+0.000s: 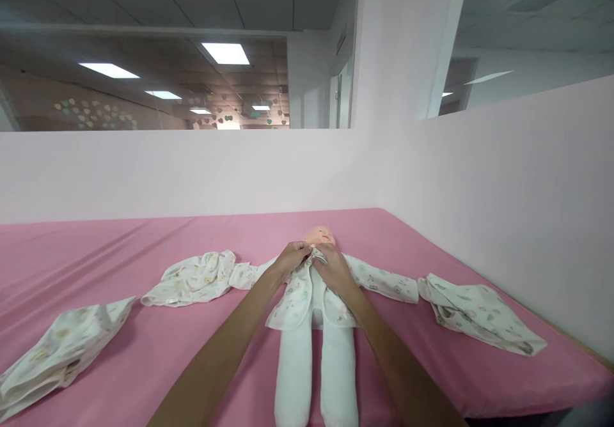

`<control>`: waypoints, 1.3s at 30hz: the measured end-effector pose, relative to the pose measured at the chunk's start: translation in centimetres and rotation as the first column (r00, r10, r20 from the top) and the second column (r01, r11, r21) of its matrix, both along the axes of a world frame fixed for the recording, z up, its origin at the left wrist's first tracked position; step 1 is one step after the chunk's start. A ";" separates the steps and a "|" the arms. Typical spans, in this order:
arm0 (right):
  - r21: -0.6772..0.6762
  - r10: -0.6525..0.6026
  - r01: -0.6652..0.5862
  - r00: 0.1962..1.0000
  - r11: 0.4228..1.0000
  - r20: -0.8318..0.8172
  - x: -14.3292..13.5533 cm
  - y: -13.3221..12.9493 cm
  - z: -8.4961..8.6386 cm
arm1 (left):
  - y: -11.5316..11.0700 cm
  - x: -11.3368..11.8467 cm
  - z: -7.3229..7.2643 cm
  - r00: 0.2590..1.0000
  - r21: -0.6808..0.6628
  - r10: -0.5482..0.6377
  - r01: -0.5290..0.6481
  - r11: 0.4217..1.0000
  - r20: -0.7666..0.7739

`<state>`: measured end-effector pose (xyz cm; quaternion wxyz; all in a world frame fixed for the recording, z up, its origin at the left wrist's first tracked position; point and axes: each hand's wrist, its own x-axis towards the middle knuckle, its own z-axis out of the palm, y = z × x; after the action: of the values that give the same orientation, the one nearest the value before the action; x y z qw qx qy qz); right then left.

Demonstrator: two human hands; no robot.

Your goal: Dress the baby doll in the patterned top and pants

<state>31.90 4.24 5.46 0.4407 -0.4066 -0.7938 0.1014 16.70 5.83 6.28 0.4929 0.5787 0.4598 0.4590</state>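
Note:
A baby doll (320, 234) lies on its back, its head away from me and its white legs (293, 369) toward me. It wears a white printed baby jacket (298, 299), whose front edges part below the chest. Both sleeves stretch out to the sides. At the neckline, my left hand (293, 257) pinches the collar from the left. My right hand (332, 267) grips the collar from the right, close beside the left fingertips. The exact bit of cloth or fastening between the fingers is too small to make out.
The doll lies on a pink-covered bed (192, 350). Folded printed garments (194, 279) lie left of it, one (62, 350) nearer the left edge. Another folded garment (480, 312) is at the right. White walls (192, 171) with windows border the back and right.

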 end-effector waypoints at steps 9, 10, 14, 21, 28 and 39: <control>-0.004 -0.345 0.346 0.938 0.938 0.040 1.2 -2.6 -0.6 | -7.4 0.9 0.6 0.541 0.516 0.441 -0.016 0.856 -0.716; -0.012 -0.334 0.334 0.942 0.942 0.027 1.3 -2.8 -0.6 | -7.7 1.0 0.5 0.495 0.509 0.443 -0.002 0.861 -0.748; -0.090 -0.224 0.217 0.972 0.972 -0.077 1.1 -3.4 -0.2 | -7.4 0.8 0.3 0.427 0.505 0.441 0.044 0.862 -0.789; -0.307 -0.083 -0.050 0.910 0.950 -0.407 1.1 -3.8 0.2 | -5.7 0.1 -0.4 0.502 0.509 0.435 0.014 0.860 -0.748; -0.293 -0.094 -0.037 0.902 0.955 -0.422 0.8 -4.0 0.4 | -5.5 -0.4 -0.5 0.553 0.477 0.392 0.011 0.879 -0.735; -0.273 -0.107 -0.010 0.906 0.962 -0.410 0.8 -4.0 0.1 | -6.9 0.0 -0.5 0.459 0.503 0.472 -0.063 0.862 -0.753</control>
<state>32.68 0.29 5.58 0.5444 -0.4509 -0.6486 0.2824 16.68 -1.06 5.81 -0.0127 0.7344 0.6230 0.2689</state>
